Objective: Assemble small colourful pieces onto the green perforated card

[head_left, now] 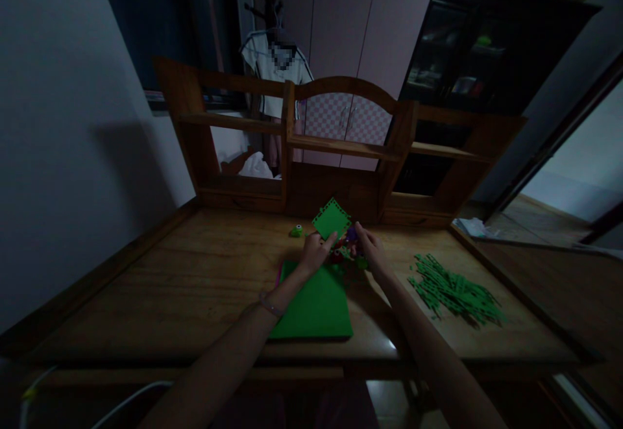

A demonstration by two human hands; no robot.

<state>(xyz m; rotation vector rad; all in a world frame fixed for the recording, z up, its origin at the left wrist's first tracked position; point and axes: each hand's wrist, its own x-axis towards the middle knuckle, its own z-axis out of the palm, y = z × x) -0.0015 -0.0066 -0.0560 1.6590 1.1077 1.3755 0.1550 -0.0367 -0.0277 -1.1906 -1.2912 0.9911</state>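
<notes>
My left hand (315,251) pinches the lower corner of a green square sheet (331,219) with a row of small notches or holes along its edges. The sheet is tilted up above the desk. My right hand (370,247) is closed at the sheet's right side, beside a small purple object (351,233); its exact kind is too dark to tell. Between and below the hands lies a cluster of small red, pink and green pieces (344,250), partly covered by my fingers. Nearer me, a stack of green square sheets (318,306) lies under my left forearm, with a magenta edge at its left.
A heap of thin green strips (455,291) lies at the right of the wooden desk (195,286). A small green object with an eye-like spot (296,230) sits behind my left hand. A wooden shelf unit (341,148) stands along the desk's back edge. At left is a wall.
</notes>
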